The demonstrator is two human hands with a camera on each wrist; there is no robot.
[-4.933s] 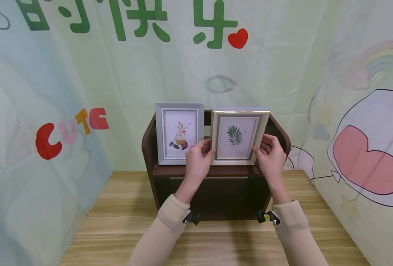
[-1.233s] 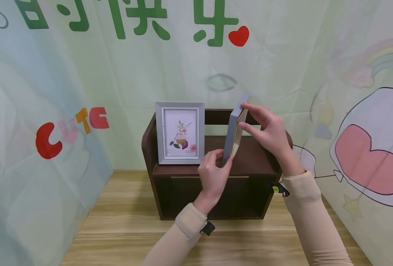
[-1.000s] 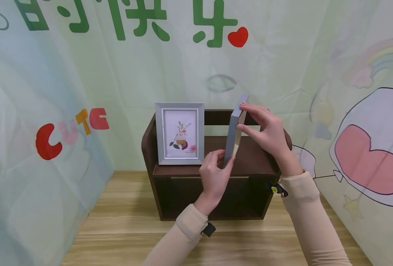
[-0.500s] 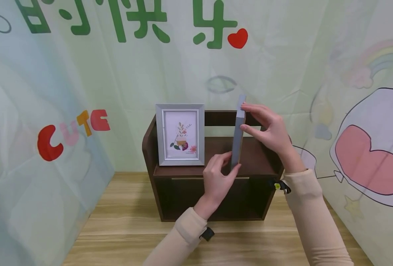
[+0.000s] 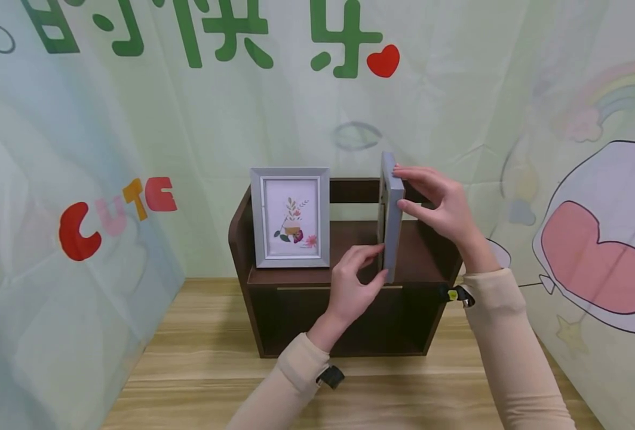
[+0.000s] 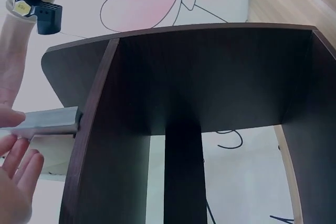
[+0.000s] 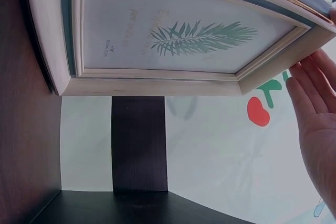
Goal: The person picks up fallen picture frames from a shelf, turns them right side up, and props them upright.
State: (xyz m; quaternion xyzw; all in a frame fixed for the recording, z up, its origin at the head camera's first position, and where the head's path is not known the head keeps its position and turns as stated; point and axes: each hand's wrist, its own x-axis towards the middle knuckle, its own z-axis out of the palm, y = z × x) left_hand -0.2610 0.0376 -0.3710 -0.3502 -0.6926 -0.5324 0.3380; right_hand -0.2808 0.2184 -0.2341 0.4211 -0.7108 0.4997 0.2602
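A picture frame [image 5: 395, 230] stands edge-on over the right half of a dark brown shelf unit's [image 5: 419, 257] upper board. My left hand [image 5: 352, 289] pinches its lower part, thumb on the near edge and fingers on the left face. Up at the top corner, my right hand [image 5: 442, 209] holds it between thumb and fingers. The right wrist view shows the frame's front with a green fern print [image 7: 205, 38], facing right. In the head view its back is turned left. A second picture frame [image 5: 290, 263], grey with a flower print, leans upright on the shelf's left half.
Below the upper board is the unit's dark lower compartment [image 5: 344, 322]. The unit stands on a light wood-grain table [image 5: 204, 358]. Printed cloth walls [image 5: 209, 131] close in behind and on both sides. A small black wrist camera [image 5: 332, 376] sits on the left cuff.
The fern picture frame, earlier facing forward, has been turned on its edge until its back shows at left. Both hands shifted with it, the right going up to the top corner.
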